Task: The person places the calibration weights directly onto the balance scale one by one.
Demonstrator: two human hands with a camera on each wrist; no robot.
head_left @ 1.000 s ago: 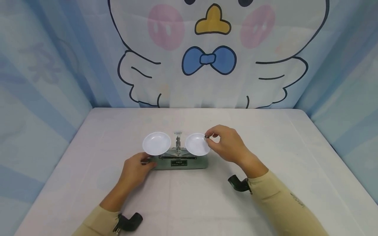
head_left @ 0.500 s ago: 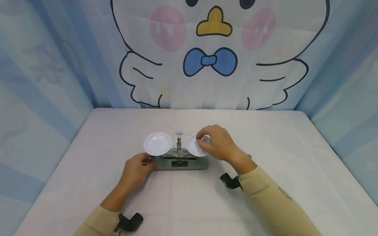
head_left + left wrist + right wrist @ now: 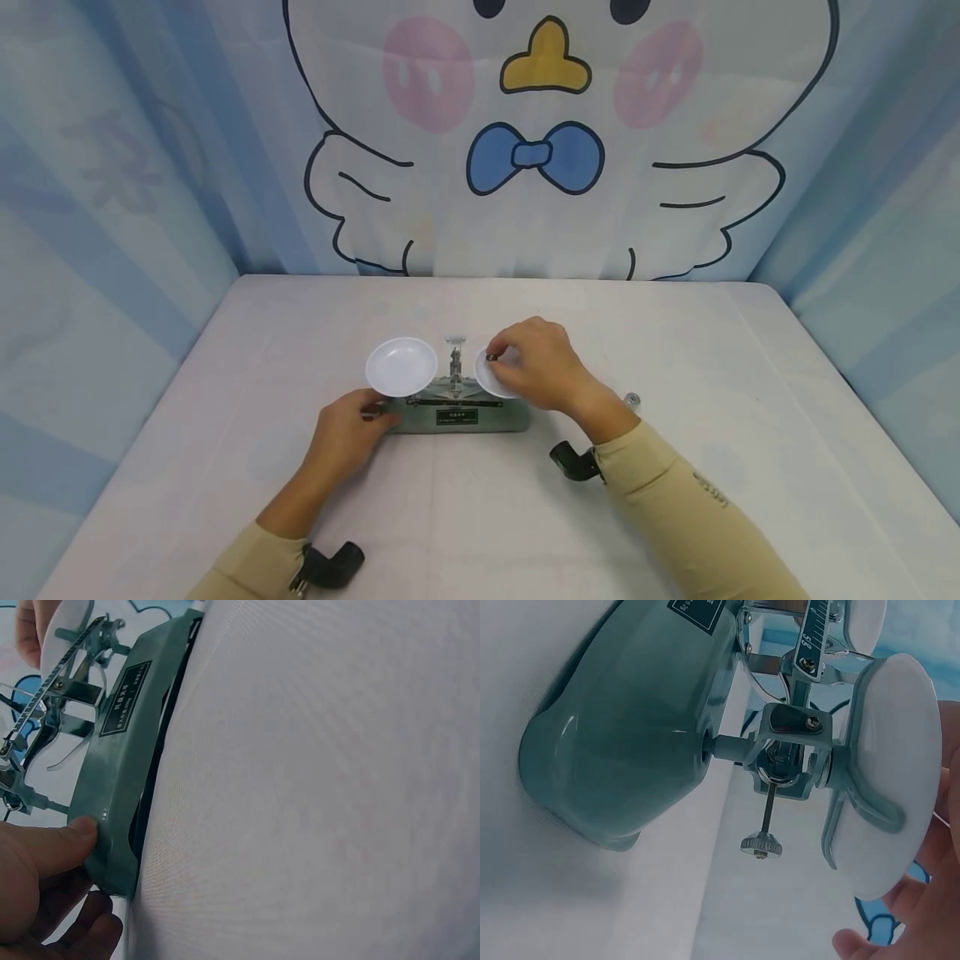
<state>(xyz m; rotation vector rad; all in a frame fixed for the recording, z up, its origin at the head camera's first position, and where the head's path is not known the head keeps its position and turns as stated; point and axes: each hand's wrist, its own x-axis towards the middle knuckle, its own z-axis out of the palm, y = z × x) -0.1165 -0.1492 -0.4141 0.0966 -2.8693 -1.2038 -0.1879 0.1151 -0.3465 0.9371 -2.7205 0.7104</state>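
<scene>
Balance scale [image 3: 456, 400] at frame centre, on white-clothed table [image 3: 480, 517]. Right hand [image 3: 534, 365] has shifted left, now over right pan [image 3: 491, 377], pinching small dark weight [image 3: 492, 357]; placement looks imminent. Left hand [image 3: 347, 433] stays curled on base's left end. Pans: round white plastic; base: smooth grey-green metal.

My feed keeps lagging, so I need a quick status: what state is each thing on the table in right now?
Balance scale: upright on the table, base held at its left end.
Left pan: empty.
Right pan: partly covered by the right hand.
Small dark weight: pinched over the right pan.
Left hand: grips the base.
Right hand: pinches the weight.
Small metal piece: lies on the table, untouched.
</scene>
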